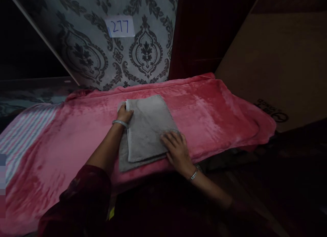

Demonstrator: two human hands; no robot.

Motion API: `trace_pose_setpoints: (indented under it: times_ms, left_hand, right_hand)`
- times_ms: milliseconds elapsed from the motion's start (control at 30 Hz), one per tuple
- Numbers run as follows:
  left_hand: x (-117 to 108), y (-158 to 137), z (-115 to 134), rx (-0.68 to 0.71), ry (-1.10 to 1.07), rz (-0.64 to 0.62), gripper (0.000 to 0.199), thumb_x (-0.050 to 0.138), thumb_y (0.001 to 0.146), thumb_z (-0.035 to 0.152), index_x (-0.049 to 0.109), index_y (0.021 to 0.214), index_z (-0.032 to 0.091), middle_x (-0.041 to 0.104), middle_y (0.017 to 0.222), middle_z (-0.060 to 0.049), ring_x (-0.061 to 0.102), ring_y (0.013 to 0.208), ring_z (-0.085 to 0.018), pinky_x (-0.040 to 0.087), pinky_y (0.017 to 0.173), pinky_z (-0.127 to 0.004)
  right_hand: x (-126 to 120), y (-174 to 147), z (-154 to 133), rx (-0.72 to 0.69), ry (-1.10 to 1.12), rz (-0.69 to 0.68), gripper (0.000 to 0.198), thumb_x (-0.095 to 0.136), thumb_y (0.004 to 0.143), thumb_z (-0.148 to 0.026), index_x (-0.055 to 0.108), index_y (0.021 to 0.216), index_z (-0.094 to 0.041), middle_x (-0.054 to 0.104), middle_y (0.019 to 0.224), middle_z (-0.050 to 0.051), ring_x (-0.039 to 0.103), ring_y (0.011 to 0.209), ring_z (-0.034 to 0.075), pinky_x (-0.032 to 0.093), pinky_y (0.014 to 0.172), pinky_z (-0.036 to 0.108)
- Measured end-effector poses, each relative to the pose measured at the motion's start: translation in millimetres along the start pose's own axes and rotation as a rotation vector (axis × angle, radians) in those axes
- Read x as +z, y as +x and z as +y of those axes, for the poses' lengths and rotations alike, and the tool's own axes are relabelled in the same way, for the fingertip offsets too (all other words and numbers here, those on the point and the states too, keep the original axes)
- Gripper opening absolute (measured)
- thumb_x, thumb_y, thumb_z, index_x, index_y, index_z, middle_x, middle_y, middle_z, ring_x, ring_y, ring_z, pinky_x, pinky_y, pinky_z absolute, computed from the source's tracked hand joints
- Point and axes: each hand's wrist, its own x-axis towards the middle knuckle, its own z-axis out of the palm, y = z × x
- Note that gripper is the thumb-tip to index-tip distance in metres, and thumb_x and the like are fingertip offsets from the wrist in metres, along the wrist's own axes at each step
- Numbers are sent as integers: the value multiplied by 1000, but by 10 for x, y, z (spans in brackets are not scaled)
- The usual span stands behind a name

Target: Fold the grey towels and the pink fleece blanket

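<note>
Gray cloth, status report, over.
Left hand holding upper left edge, right hand spread at lower right. Gray cloth folded on pink blanket. Only the hands cover it.

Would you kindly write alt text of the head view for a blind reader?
A person's left hand holds a folded gray cloth by its left edge; the right hand rests on its lower right part. The cloth lies on a pink blanket before a patterned wall labelled 277.

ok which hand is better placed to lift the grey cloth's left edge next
Probably the left hand: it is at that edge of the grey cloth, thumb on top, while the right hand rests palm down near the cloth's lower right corner.
</note>
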Motion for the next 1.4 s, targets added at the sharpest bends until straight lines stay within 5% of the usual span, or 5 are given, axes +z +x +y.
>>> trace_pose_setpoints:
  times_ms: [333,700,900,1033,1400]
  left_hand:
    - [49,-270,18,151,246,43,81,57,75,7,36,153,8,60,141,-17,57,130,-30,43,112,-40]
    - [-101,-291,67,376,422,56,66,54,81,13,46,147,10,51,148,-19,49,137,-31,41,115,-47]
    - [177,-601,166,754,599,-448,54,35,101,38,44,151,19,38,161,-12,31,151,-26,27,122,-51]
    - [324,-770,81,860,764,-575,61,40,100,48,35,156,25,27,166,-11,19,154,-34,17,120,-66]
    - [257,276,80,727,819,-503,60,41,98,51,37,155,32,30,165,-8,24,152,-37,19,118,-65]
  right_hand:
    - [176,-346,606,88,144,187,74,41,74,2,57,142,-24,65,133,9,58,127,23,50,107,48]
    - [-345,424,286,-275,301,-198,48,49,100,-37,52,147,-25,44,157,9,35,147,26,30,120,52]
    - [92,810,-200,-556,179,-534,57,52,100,-48,46,151,-26,46,155,10,33,146,30,21,121,56]
    - [187,753,-242,-602,172,-579,56,46,103,-45,39,156,-28,42,158,8,32,146,27,18,122,54]
    - [152,770,-200,-550,248,-680,53,40,105,-46,32,157,-36,26,166,-2,10,155,25,14,124,54]
